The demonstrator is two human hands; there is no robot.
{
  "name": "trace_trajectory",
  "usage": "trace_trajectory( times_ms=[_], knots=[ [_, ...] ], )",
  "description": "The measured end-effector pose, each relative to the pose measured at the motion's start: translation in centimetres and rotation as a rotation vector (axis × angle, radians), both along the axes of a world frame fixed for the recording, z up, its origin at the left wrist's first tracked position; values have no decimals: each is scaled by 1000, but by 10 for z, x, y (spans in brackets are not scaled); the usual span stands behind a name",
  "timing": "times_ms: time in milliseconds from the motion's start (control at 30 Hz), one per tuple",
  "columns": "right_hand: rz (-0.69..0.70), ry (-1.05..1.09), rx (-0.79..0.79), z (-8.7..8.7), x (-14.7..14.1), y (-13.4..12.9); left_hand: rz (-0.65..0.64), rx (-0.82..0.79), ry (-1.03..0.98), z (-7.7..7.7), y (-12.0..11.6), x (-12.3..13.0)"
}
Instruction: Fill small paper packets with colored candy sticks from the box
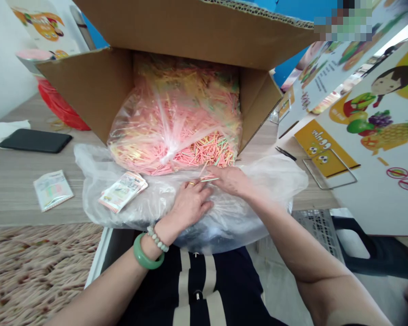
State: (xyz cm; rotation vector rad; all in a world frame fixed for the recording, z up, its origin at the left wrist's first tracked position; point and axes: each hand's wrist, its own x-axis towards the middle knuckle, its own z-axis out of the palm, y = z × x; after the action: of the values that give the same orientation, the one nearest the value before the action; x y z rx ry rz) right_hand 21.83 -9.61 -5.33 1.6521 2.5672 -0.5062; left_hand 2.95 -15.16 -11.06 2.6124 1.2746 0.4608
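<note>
My right hand (pixel 229 179) pinches a few thin, short pink and pale green sticks (pixel 210 178) at the front edge of a cardboard box. My left hand (pixel 192 203), wearing a ring, lies palm down on a clear plastic sheet (pixel 231 213), fingers loosely bent, thumb apart. Its fingertips come close to the sticks; whether they touch is unclear. Behind both hands, a clear plastic bag (pixel 170 122) full of pink, yellow and green sticks fills the open cardboard box (pixel 204 27). Small printed packets (pixel 122 192) rest on the sheet, left of my left hand.
On the table (pixel 7 194) at left lie a black phone (pixel 36 140) and another packet (pixel 53 190). A red plastic bag (pixel 61 104) is behind. Tweezers (pixel 285 153) and a wire handle (pixel 329 170) are at right, beside printed cartons (pixel 377 136). Many pale sticks (pixel 37 258) fill the lower left.
</note>
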Motion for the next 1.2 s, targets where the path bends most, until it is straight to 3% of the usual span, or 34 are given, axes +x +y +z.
trace_trajectory(
  times_ms=[100,200,267,333,467,633,733,833,900,1067,1200],
  knots=[
    [34,-184,69,-4,-20,-3,25,-53,-33,1,4,1],
    [-81,-178,96,-8,-24,2,50,-95,-103,-2,6,-1],
    [-194,-67,68,-10,-14,9,56,-109,-142,-5,5,-3],
    [-266,185,40,-11,2,16,50,-113,-158,-7,5,-5],
    [-230,718,3,-13,26,21,53,-95,-168,-7,4,-5],
    [-293,738,154,-2,23,5,43,-89,-218,-13,7,-5],
    [-351,784,133,-1,1,-14,77,-167,-429,-20,10,-6],
    [-353,899,-1,-18,-30,-32,309,-254,-792,-20,11,-7],
    [-352,905,-13,-34,-47,-39,397,-265,-931,-12,9,-7],
    [-399,865,63,-55,-59,-42,168,-266,-804,9,7,7],
    [-432,870,40,-54,-58,-41,166,-174,-702,6,11,16]
  ],
)
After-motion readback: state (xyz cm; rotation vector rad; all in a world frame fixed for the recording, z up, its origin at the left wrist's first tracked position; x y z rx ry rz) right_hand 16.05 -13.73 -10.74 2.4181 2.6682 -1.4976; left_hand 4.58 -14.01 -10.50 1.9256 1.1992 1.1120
